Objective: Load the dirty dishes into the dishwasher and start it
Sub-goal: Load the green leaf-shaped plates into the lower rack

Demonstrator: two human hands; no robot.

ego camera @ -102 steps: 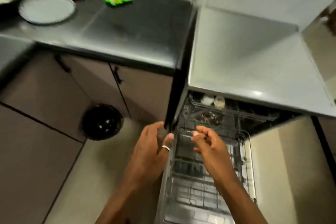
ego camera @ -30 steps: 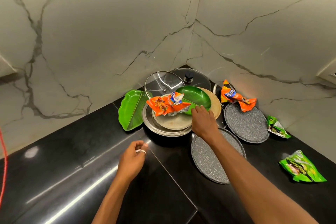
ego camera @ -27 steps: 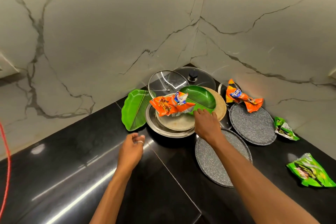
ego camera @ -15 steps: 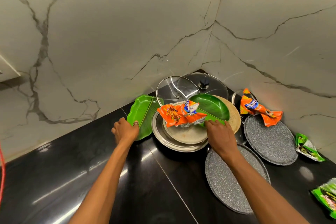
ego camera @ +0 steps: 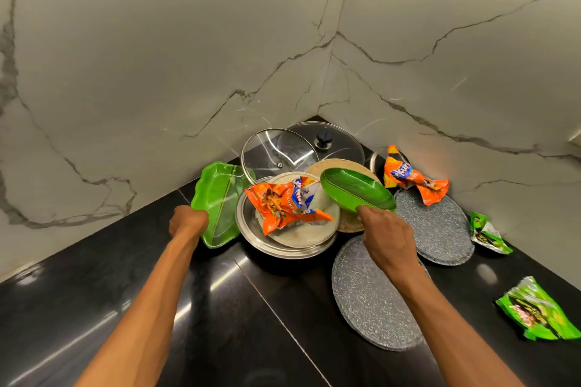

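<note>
Head view: outstretched left hand [ego camera: 188, 220] grips leaf tray [ego camera: 221, 198]; right hand [ego camera: 386, 239] pinches green dish [ego camera: 354, 189].

Crowded corner, open front-left
Stacked plates [ego camera: 283, 250], glass lids [ego camera: 276, 151] and wrappers [ego camera: 415, 179] fill the counter's [ego camera: 94, 276] back corner; grey plates [ego camera: 371, 302] line its right side; front-left lies open.

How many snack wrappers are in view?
4. One orange wrapper lies on the stacked plates; a second orange wrapper by the right wall; a small green wrapper and a large green wrapper farther right. More may be hidden.
</note>
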